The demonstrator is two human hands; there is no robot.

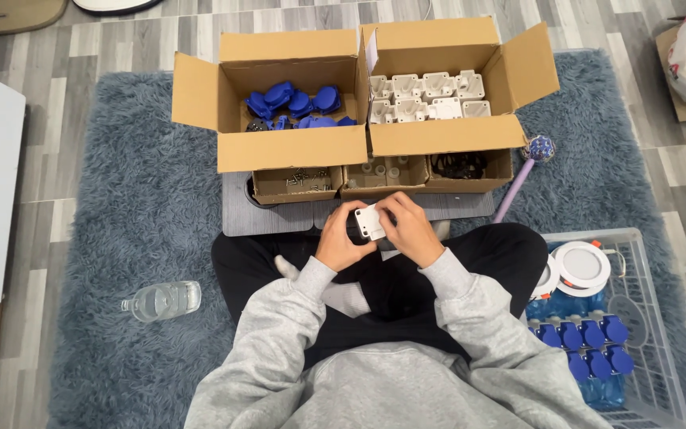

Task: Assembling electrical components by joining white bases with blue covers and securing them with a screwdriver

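Both hands meet just in front of the grey board (279, 222). The left hand (341, 242) and right hand (410, 230) close around one small white housing (370, 222).

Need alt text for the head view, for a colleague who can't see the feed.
Seated cross-legged on a grey rug, a person holds a small white plastic part between left hand and right hand. Ahead stand open cardboard boxes, one of blue parts, one of white parts; a basket sits at their right.
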